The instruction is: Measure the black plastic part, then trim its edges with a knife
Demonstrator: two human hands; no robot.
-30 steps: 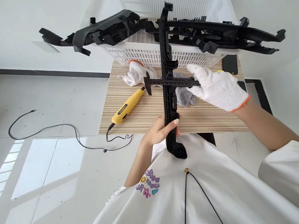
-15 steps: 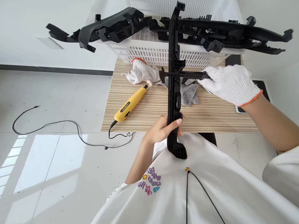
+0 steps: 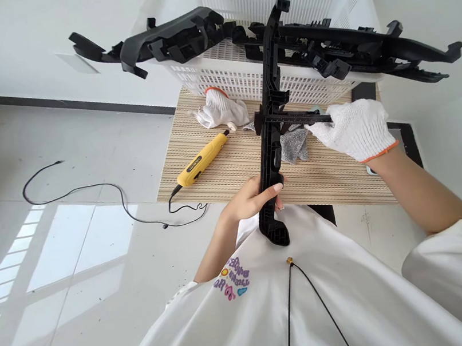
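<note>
A long black plastic trim part (image 3: 269,147) with clips and ribs points away from my body, its curved lower end close to my shirt. My bare left hand (image 3: 254,199) is wrapped round it near that end, thumb on top. In a white knit glove with an orange cuff, my right hand (image 3: 354,128) grips the end of a black caliper (image 3: 299,119). The caliper lies across the middle of the part, with its jaws at the part's two sides; whether both jaws touch it I cannot tell.
Behind stands a white plastic basket (image 3: 223,76) with several black trim parts (image 3: 337,41) across its rim. On the wood-striped table (image 3: 231,173) lie a yellow corded tool (image 3: 203,160), a white glove (image 3: 221,109) and a grey cloth (image 3: 295,146). A black cable (image 3: 119,192) trails on the floor.
The caliper has shifted slightly down and to the right, and its left jaw now sits close against the part's left side. My left hand keeps the same grip.
</note>
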